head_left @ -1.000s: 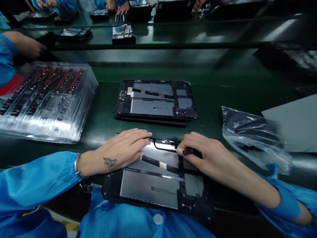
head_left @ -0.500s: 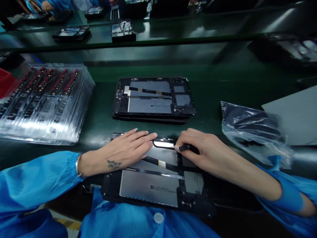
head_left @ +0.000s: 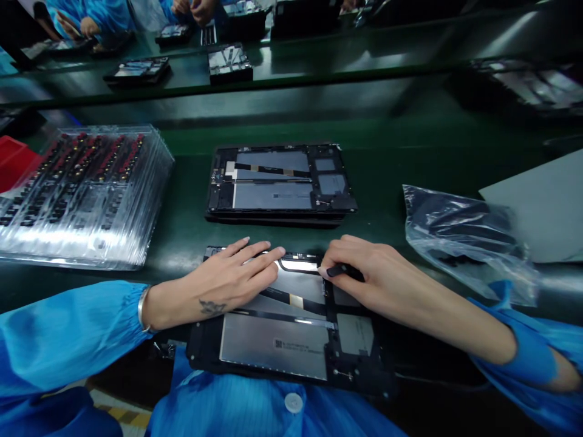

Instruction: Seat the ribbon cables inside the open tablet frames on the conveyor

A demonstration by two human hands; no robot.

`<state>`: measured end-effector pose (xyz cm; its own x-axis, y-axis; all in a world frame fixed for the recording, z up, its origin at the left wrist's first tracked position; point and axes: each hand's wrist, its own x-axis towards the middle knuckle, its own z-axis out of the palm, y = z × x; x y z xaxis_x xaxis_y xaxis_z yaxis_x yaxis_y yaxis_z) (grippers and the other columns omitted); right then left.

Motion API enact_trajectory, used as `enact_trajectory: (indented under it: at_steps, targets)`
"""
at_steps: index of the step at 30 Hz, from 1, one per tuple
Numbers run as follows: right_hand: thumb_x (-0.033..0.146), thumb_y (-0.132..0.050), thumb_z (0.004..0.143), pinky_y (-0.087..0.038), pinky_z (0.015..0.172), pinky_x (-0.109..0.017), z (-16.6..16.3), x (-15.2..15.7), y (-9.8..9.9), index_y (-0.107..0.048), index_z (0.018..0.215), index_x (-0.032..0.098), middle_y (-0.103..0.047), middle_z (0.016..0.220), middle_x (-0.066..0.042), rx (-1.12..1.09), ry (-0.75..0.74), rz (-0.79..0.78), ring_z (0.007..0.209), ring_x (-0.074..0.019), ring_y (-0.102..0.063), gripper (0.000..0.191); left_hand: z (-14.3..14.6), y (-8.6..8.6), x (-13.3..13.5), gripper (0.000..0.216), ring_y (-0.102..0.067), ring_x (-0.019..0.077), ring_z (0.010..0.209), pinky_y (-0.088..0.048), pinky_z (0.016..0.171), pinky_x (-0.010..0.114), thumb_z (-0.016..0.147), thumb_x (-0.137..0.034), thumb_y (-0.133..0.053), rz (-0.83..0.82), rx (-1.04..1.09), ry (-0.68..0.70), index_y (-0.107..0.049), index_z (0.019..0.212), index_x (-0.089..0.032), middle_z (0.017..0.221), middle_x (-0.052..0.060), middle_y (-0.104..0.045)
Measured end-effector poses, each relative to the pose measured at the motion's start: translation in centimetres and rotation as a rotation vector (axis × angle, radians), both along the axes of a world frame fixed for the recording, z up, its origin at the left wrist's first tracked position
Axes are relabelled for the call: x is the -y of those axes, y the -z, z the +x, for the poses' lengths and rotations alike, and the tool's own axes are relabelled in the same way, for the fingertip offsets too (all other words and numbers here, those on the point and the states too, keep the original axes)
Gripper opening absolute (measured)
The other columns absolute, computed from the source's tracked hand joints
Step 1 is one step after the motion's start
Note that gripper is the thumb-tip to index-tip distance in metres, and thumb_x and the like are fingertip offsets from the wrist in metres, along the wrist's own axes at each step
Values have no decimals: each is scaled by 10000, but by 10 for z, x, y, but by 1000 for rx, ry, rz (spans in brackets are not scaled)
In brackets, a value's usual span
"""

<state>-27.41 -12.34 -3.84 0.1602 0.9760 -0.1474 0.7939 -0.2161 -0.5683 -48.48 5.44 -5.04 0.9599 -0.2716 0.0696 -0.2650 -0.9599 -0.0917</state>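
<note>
An opened tablet housing [head_left: 273, 346] lies at the table's near edge, showing silvery panels and a dark ribbon cable [head_left: 277, 295]. My left hand [head_left: 241, 273] rests flat across its upper left, fingers stretched out and slightly apart. Near the upper middle edge, my right hand [head_left: 359, 267] pinches a slim black tool [head_left: 346, 271]; its working tip is hidden by the fingers. Between both hands, a thin black wire [head_left: 296, 269] runs under a bright white strip on the housing. Whether the right fingertips also hold the wire I cannot make out.
Beyond my hands sits a stack of similar tablet housings [head_left: 273, 197]. Stacked clear trays [head_left: 91, 243] with small red and black parts stand left, by a red bin [head_left: 16, 161]. At right lie a plastic bag [head_left: 460, 230] and grey sheet [head_left: 542, 206]. Co-workers' hands [head_left: 200, 11] appear across a raised shelf.
Both hands keep nearly the same place and grip on the tablet housing. The view has shifted slightly. At the back, a co-worker's hands have come further into view.
</note>
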Motion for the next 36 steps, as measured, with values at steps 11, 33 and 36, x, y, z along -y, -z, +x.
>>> enact_trajectory:
  at_steps: [11,33,36]
  targets:
    - [313,-561,900,-446,607,-298,6,5,-2,-646,747,212,-656,763,-36,-92,63,86,696,-181,-604,201,4,-4,-12,375,-472,228,1415,-400,1171,404,1058,-191,-341,-69,-11,90,-484,1397,-118,1511,124,-506]
    - [159,-548,876,-402,597,-292,-4,2,-3,-609,757,192,-640,790,-53,135,-17,-23,737,-186,-559,138,1,4,-22,443,-373,264,1481,-339,1216,456,1047,-212,-365,-117,-34,101,-421,1484,-168,1568,98,-434]
    - [168,-554,872,-396,591,-288,-4,1,-3,-604,757,192,-639,786,-53,147,-27,-6,736,-184,-556,128,1,2,-21,435,-380,265,1476,-340,1214,460,1054,-229,-348,-112,-30,104,-431,1476,-168,1561,101,-444]
